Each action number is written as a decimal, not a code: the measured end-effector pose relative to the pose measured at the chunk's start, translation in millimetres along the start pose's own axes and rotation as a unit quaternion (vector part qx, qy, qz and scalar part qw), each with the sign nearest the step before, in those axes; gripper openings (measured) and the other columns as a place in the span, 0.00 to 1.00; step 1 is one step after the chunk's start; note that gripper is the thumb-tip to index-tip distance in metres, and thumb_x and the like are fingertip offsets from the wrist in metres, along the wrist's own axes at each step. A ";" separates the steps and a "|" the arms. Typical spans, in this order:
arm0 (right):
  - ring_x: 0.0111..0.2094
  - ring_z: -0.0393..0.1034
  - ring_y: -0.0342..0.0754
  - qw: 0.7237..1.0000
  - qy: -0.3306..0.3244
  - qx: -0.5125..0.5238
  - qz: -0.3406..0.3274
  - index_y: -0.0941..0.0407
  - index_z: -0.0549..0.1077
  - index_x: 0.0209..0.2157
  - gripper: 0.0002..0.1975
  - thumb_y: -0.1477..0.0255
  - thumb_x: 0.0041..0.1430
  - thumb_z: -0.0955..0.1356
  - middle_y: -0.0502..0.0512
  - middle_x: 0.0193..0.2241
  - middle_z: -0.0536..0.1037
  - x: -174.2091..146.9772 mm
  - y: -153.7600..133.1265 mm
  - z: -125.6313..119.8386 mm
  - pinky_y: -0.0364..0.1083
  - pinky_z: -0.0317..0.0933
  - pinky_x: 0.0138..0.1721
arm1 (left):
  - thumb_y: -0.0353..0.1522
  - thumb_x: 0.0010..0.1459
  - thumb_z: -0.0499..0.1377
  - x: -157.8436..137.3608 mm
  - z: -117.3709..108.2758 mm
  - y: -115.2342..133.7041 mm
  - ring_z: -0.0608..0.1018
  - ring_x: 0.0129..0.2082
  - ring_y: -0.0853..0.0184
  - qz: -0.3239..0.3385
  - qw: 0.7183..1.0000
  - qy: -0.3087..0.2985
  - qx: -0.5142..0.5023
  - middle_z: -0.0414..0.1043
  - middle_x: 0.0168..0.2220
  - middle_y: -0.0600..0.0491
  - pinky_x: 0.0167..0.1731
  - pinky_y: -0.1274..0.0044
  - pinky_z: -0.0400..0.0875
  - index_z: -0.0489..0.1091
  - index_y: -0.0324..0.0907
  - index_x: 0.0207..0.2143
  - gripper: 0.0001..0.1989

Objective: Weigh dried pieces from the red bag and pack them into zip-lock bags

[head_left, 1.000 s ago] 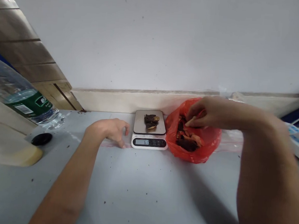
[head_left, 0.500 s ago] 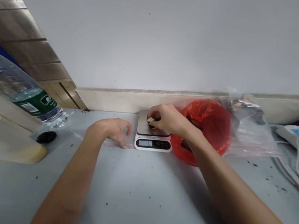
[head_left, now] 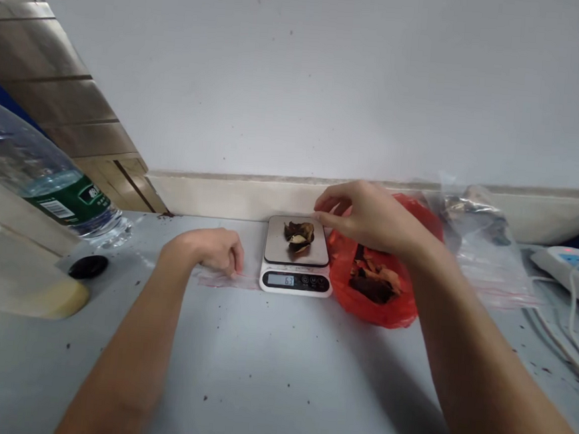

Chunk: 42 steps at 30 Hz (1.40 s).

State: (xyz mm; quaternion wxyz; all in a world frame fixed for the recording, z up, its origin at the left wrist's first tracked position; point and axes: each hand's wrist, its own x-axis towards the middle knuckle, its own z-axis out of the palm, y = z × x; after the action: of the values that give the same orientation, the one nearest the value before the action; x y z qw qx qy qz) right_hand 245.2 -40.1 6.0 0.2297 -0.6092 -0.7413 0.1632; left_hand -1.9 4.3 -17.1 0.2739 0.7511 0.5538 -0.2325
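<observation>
A white kitchen scale [head_left: 296,281] with a metal top stands by the wall, its display reading 6.3 or 63. On its plate lie several dried, dark curled pieces [head_left: 298,236], one with a pale inside. Left of the scale, my left hand [head_left: 214,250] has its fingers curled in, pinching the edge of a clear zip bag [head_left: 209,279] lying flat. My right hand [head_left: 357,212], open and holding nothing, hovers at the scale's far right corner, over the red plastic bag [head_left: 405,313]. More dried brown pieces [head_left: 377,284] sit in that bag, partly hidden by my wrist.
Another clear zip bag [head_left: 500,274] with dark contents leans against the wall at right. Beyond it is a white power strip [head_left: 578,273] with cables. At left are a large water bottle [head_left: 71,193], a black lid [head_left: 88,266] and a pale translucent container [head_left: 18,282].
My right hand has let go of the dried pieces on the scale and moved right and up. My left hand's fingers have closed in at the flat zip bag.
</observation>
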 end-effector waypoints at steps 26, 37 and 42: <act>0.26 0.71 0.45 0.990 -0.072 0.072 -0.093 0.55 0.70 0.29 0.15 0.66 0.72 0.64 0.50 0.26 0.78 2.5 -28.0 39.2 0.45 0.58 0.33 | 0.41 0.54 0.61 -48.5 -14.1 16.5 0.84 0.43 0.60 0.124 0.881 0.433 -0.147 0.81 0.39 0.54 0.42 0.72 0.81 0.65 0.49 0.42 0.14; 0.27 0.76 0.45 0.971 -0.005 0.234 -0.045 0.55 0.75 0.29 0.05 0.73 0.60 0.71 0.51 0.27 0.81 -4.6 -26.9 5.9 0.43 0.66 0.29 | 0.55 0.46 0.72 -32.8 -5.9 25.3 0.53 0.77 0.45 0.287 0.911 0.278 -0.098 0.45 0.80 0.49 0.74 0.60 0.52 0.44 0.53 0.77 0.63; 0.26 0.75 0.45 0.998 -0.046 0.035 0.012 0.52 0.76 0.33 0.01 0.71 0.59 0.70 0.51 0.29 0.83 -15.3 13.9 -34.8 0.42 0.62 0.25 | 0.54 0.51 0.68 -31.4 -6.8 23.3 0.58 0.76 0.48 0.235 0.942 0.235 -0.052 0.51 0.78 0.47 0.73 0.63 0.53 0.51 0.48 0.76 0.56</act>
State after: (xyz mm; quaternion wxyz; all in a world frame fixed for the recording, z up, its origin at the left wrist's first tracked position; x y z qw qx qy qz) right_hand 277.8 -53.5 25.9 0.2147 -0.6014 -0.7377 0.2193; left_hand 12.1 -18.8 12.1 0.2210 0.8780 0.4215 0.0507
